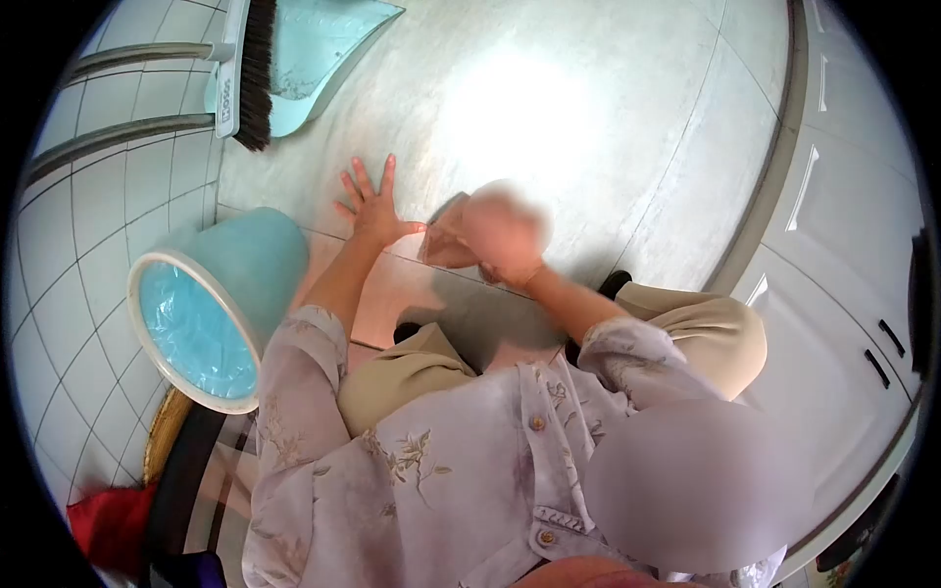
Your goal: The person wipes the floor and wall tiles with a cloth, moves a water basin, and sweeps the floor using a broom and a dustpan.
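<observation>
My left hand (372, 211) is over the pale tiled floor (608, 127) with its fingers spread and nothing in them. Close beside it on the right is my right hand (505, 233), blurred, its fingers bent together. A crumpled brownish, partly see-through thing (449, 235) shows at the left side of my right hand and seems to be held by it. What it is made of is too unclear to tell. The tip of my left thumb points toward this brown thing.
A light blue bin (260, 250) with a blue liner lies tilted at the left. Behind it are a brush (257, 73) and a light blue dustpan (319, 59) by the tiled wall. White cabinets (823, 225) stand at the right. A red cloth (110, 529) is at the lower left.
</observation>
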The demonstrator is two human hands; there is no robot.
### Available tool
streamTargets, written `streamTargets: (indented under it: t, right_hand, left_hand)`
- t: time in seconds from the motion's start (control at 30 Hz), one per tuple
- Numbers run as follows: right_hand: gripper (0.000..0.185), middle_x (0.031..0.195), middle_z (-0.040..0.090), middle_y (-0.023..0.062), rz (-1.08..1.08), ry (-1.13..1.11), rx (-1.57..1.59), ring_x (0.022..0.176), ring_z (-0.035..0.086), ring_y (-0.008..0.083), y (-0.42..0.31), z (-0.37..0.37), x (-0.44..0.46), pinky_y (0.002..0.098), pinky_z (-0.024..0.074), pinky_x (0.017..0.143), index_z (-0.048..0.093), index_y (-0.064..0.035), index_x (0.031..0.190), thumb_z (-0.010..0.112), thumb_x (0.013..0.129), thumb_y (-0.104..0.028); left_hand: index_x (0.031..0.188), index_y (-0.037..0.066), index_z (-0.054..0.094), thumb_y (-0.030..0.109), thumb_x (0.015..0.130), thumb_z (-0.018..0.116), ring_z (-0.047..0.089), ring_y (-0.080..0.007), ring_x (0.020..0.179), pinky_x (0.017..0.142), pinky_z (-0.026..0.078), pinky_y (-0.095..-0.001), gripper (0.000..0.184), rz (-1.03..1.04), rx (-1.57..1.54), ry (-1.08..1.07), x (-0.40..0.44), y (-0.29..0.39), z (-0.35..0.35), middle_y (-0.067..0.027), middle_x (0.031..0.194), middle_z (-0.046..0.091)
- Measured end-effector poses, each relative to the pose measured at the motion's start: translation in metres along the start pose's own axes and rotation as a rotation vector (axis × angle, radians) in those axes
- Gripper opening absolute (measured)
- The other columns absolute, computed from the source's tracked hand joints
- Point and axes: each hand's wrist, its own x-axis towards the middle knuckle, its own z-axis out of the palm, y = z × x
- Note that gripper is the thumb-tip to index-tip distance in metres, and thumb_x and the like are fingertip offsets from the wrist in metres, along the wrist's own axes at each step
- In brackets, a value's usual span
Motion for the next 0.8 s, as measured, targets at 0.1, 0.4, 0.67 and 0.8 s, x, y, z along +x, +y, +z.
streamTargets:
  t: [0.1,0.4,0.67,0.8]
  right_hand:
    - [0.027,0.114,0.053,0.0133,-0.015,-0.120,0.001,0.105,0.049,0.0288,0.025,-0.050,0.044,0.0496,0.0404,0.082,0.061,-0.0082,0.107,0.053,0.084,-0.021]
    - [0.050,0.142,0.032,0.0006,0.281,-0.246,-0.153,0.130,0.028,0.0247,0.103,-0.136,0.136,0.0518,0.0380,0.094,0.046,-0.0322,0.128,0.051,0.078,-0.030]
    - [0.046,0.131,0.044,0.0072,0.060,0.294,-0.008,0.115,0.044,0.0309,0.082,-0.063,0.130,0.0467,0.0492,0.080,0.052,-0.0245,0.120,0.057,0.075,-0.023]
    - [0.043,0.136,0.038,0.0042,-0.289,-0.060,-0.042,0.128,0.032,0.0264,-0.060,-0.015,0.076,0.0562,0.0333,0.095,0.056,-0.0223,0.116,0.059,0.073,-0.022]
  left_hand:
    - [0.143,0.036,-0.009,0.044,0.054,0.084,-0.021,-0.0446,0.133,0.099,0.005,-0.0696,0.129,-0.013,0.043,-0.025,-0.003,0.003,-0.003,-0.0203,0.144,-0.028]
    - [0.142,0.033,-0.012,0.031,0.058,0.084,-0.001,-0.0520,0.133,0.104,0.023,-0.0595,0.127,0.019,0.336,-0.042,0.011,-0.002,-0.006,-0.0286,0.145,-0.014]
    - [0.143,0.010,0.012,0.015,0.066,0.076,0.019,-0.0457,0.132,0.103,0.032,-0.0480,0.100,0.097,-0.055,0.183,-0.017,-0.056,-0.001,-0.0317,0.144,0.009]
    - [0.141,0.002,0.013,0.014,0.068,0.074,0.020,-0.0431,0.133,0.103,0.030,-0.0473,0.097,-0.071,0.001,0.128,-0.052,-0.079,0.044,-0.0288,0.145,0.012]
